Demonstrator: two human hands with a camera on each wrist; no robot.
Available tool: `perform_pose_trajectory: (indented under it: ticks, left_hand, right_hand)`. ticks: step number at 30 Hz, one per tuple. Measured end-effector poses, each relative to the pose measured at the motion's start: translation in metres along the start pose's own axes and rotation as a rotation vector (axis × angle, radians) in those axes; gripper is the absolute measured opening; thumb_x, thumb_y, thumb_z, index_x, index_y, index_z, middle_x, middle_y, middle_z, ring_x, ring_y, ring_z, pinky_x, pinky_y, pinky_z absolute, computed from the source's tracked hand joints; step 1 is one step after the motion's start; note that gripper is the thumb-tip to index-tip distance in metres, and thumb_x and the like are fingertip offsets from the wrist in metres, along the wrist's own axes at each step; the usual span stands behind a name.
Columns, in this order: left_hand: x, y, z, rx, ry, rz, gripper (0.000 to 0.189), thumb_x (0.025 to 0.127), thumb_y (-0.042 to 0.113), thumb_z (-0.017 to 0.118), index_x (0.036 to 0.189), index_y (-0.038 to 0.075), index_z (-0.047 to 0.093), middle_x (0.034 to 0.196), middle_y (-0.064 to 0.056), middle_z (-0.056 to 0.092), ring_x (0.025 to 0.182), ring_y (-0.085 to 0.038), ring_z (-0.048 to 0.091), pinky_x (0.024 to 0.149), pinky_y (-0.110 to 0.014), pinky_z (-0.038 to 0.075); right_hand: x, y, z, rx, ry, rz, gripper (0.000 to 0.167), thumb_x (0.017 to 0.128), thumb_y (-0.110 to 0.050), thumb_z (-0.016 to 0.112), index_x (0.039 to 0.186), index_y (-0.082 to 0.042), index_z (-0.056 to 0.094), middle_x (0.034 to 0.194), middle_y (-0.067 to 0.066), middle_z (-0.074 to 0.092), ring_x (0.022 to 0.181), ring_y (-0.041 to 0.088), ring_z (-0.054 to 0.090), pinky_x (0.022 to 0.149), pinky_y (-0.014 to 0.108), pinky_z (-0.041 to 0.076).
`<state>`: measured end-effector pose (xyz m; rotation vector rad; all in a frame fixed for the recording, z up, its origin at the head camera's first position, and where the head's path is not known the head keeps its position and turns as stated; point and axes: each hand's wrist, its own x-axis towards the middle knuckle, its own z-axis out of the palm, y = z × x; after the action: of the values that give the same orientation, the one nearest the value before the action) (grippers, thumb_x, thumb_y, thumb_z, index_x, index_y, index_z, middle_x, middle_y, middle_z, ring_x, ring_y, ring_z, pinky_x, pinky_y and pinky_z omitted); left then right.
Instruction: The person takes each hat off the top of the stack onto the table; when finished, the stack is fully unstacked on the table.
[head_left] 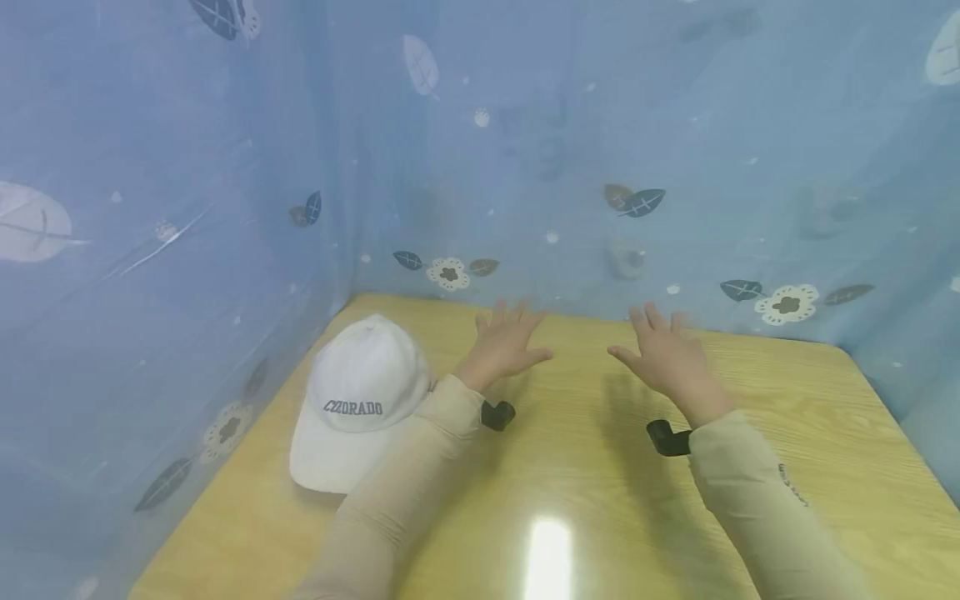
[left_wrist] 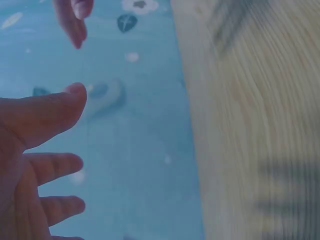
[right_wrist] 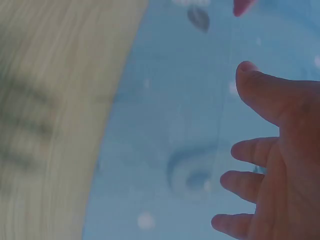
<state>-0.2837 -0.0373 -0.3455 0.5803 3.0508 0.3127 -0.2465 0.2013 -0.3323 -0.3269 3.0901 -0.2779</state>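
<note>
Cap looks light and soft, best pinched at its stiffer brim; left hand sits right of it, right hand farther right, both empty, splayed.

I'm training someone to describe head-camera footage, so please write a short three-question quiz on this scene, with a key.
1. What word is printed on the white baseball cap?
2. True or false: the left hand and the right hand are both empty.
3. What pattern is on the blue curtain beyond the wood-grain table? (a) stripes (b) leaves and flowers (c) checks

Key:
1. COLORADO
2. True; neither holds anything.
3. b
</note>
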Motion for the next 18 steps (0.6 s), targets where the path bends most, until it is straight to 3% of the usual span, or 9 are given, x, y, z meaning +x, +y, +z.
perform_pose_trajectory:
  ticks: [7,13,18]
  left_hand:
    - [-0.052,-0.062,-0.022,0.013,0.057,-0.034,0.068,0.088,0.052,0.052,0.143,0.018,0.032,0.149,-0.012,0.026,0.137,-0.037,0.018,0.105,-0.062,0.011]
    - [-0.111,-0.123,-0.041,-0.03,0.131,-0.147,0.063,0.089,0.046,0.054,0.141,0.016,0.037,0.148,-0.014,0.028,0.135,-0.045,0.014,0.1,-0.07,0.009]
    - [-0.163,-0.172,-0.045,-0.038,0.209,-0.227,0.061,0.089,0.038,0.057,0.138,0.005,0.04,0.144,-0.022,0.031,0.131,-0.046,0.022,0.102,-0.066,0.015]
  right_hand:
    - [0.026,-0.057,0.023,0.021,0.0,-0.127,0.079,0.093,-0.052,0.042,0.147,-0.002,0.011,0.15,0.025,0.009,0.131,0.053,0.01,0.092,0.068,0.029]
    - [0.045,-0.116,0.04,0.018,-0.06,-0.246,0.072,0.092,-0.051,0.045,0.145,-0.007,0.024,0.149,0.021,0.021,0.131,0.047,0.023,0.092,0.062,0.035]
    - [0.055,-0.162,0.055,0.024,-0.117,-0.32,0.069,0.091,-0.052,0.046,0.144,-0.011,0.029,0.148,0.016,0.026,0.13,0.042,0.03,0.09,0.061,0.038]
